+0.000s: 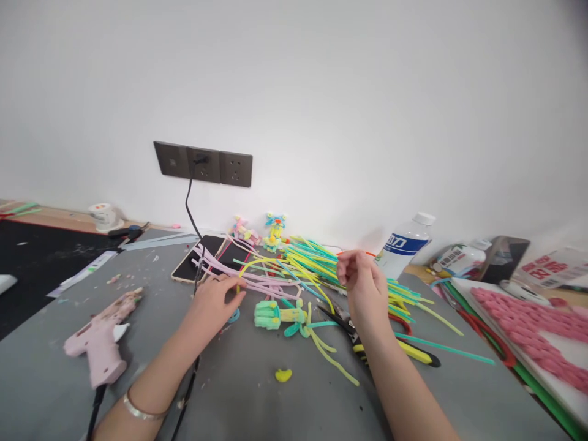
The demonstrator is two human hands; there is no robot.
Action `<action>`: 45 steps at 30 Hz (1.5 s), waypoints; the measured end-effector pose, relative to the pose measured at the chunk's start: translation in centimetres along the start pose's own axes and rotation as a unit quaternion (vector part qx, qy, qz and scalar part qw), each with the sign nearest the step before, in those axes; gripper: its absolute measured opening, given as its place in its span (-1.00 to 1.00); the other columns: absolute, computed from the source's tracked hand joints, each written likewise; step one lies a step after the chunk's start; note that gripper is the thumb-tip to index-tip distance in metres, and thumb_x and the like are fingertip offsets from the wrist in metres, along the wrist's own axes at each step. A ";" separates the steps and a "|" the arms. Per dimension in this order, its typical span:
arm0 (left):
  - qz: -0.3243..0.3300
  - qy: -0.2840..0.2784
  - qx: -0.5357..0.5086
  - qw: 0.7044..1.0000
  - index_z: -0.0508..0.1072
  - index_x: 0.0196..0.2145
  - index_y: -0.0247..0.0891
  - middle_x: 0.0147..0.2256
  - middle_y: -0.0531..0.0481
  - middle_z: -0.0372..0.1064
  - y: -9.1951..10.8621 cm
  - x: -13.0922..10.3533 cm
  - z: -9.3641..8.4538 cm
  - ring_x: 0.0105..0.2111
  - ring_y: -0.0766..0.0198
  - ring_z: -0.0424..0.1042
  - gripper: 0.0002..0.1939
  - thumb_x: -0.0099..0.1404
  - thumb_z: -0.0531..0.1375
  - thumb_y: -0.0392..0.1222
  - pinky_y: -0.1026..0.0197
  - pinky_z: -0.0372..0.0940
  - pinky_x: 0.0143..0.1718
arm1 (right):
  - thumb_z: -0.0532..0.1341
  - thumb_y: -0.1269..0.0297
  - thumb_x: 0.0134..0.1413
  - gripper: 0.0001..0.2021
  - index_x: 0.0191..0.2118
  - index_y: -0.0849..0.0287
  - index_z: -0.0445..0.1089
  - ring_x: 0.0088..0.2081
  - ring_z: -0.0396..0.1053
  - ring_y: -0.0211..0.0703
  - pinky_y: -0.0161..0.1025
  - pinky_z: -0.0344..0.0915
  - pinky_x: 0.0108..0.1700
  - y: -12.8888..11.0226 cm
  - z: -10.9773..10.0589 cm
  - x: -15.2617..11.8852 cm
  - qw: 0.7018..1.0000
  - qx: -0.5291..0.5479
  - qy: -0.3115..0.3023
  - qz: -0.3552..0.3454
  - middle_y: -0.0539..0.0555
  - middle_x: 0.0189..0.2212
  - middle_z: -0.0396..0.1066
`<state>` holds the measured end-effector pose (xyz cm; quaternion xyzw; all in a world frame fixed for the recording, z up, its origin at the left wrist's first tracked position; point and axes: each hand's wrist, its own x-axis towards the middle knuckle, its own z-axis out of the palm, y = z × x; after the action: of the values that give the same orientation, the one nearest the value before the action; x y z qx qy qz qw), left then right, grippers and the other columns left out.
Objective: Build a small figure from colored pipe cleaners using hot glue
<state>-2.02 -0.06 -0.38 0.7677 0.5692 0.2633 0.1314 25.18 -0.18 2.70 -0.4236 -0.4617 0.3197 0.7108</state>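
Yellow fuzzy pipe cleaner [257, 263], bent into an arch, was pinched between the thumb and forefinger of the left hand [218, 300], whose wrist wore a silver bangle [142, 409]. Curled fingers drew close together on the right hand [365, 285], raised over the work; whether they gripped anything could not be told. Between the two hands, nearer the wearer than the arch, lay a mint-green and yellow pipe-cleaner figure [269, 314] with loose strands trailing to the right. Close by sat a small curved yellow piece [283, 375]. Pliers with yellow and black handles [416, 353] lay partly behind the right wrist. Lilac fuzzy pipe cleaners [225, 269] crossed a smartphone with a black screen [197, 262], and a bundle of yellow and teal pipe cleaners [316, 257] spread beyond. Farther out, a pink glue gun [98, 340] rested on the grey tabletop [229, 398] at the left, two small colourful fuzzy figures [274, 233] were near the white wall [298, 110], and a clear, blue-labelled plastic bottle [404, 244] stood to the right
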 end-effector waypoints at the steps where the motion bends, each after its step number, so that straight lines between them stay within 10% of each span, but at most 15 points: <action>1: -0.002 -0.003 0.004 1.000 0.61 -0.27 -0.15 -0.39 -0.02 0.57 0.0 0.0 0.0 -0.32 0.09 0.47 -0.82 0.25 0.18 -0.21 0.13 0.27 -0.26 | 0.20 -0.11 0.21 -0.59 -0.41 0.16 0.43 -0.57 0.13 -0.31 -0.34 0.06 -0.54 0.0 0.0 0.0 1.000 0.001 -0.001 0.001 -0.06 -0.61 0.25; 12: 0.037 0.181 -0.192 0.964 0.52 -0.03 -0.18 -0.07 -0.09 0.56 1.3 -0.1 -1.3 -0.14 0.13 0.50 -0.72 0.37 0.17 -0.10 0.17 0.41 -0.22 | 0.11 -0.14 0.25 -0.55 -0.35 0.17 0.44 -0.58 0.14 -0.30 -0.32 0.07 -0.52 0.5 0.4 -0.4 0.997 -0.012 -0.071 0.035 -0.05 -0.59 0.28; 21: 0.266 0.078 -0.228 0.933 0.53 0.02 -0.08 -0.10 -0.02 0.59 2.0 -0.7 -1.2 -0.11 0.28 0.53 -0.62 0.41 0.08 -0.42 0.30 0.38 -0.09 | 0.18 -0.04 0.26 -0.63 -0.10 0.18 0.45 -0.50 0.18 -0.29 -0.32 0.14 -0.44 -0.9 2.8 -3.3 0.931 -0.015 -0.350 0.107 -0.04 -0.51 0.30; 26: 0.324 -0.017 -0.198 0.925 0.59 -0.11 -0.09 -0.19 0.00 0.61 2.3 -1.0 -1.0 -0.23 0.30 0.51 -0.63 0.37 0.09 -0.46 0.32 0.37 -0.19 | 0.19 -0.03 0.25 -0.66 -0.20 0.19 0.44 -0.60 0.05 -0.35 -0.35 0.03 -0.52 -1.1 3.1 -4.2 0.921 0.058 -0.361 0.138 -0.13 -0.64 0.16; 35: 0.101 0.089 -0.193 0.972 0.60 -0.13 -0.15 -0.21 -0.01 0.63 2.0 -0.8 -0.8 -0.34 0.28 0.55 -0.75 0.38 0.12 -0.26 0.34 0.34 -0.36 | 0.05 -0.10 0.29 -0.56 -0.31 0.18 0.42 -0.53 0.19 -0.22 -0.27 0.14 -0.43 -0.5 1.1 -1.3 0.984 -0.113 -0.133 0.044 -0.03 -0.57 0.28; 40: -0.012 0.110 -0.160 0.981 0.61 -0.13 -0.17 -0.18 -0.03 0.63 1.4 -0.2 -0.9 -0.42 0.22 0.52 -0.71 0.34 0.12 -0.09 0.27 0.33 -0.45 | 0.14 0.08 0.19 -0.75 -0.33 0.14 0.42 -0.39 0.39 -0.05 -0.19 0.17 -0.32 1.6 -1.0 -0.2 0.879 -0.457 -0.138 0.021 0.10 -0.37 0.52; 45: -0.035 0.081 -0.109 0.990 0.54 0.02 -0.21 -0.08 -0.11 0.59 0.6 -0.1 0.0 -0.31 0.13 0.55 -0.58 0.30 0.11 -0.02 0.17 0.42 -0.30 | 0.26 0.42 -0.04 -0.91 -0.35 0.11 0.46 -0.36 0.46 -0.04 -0.17 0.15 -0.23 3.2 -1.5 -0.4 0.805 -0.564 -0.177 0.049 0.00 -0.49 0.53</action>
<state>-1.57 -0.29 -0.11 0.7044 0.5724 0.3807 0.1769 26.22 0.39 -0.63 -0.7078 -0.6570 0.1067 0.2367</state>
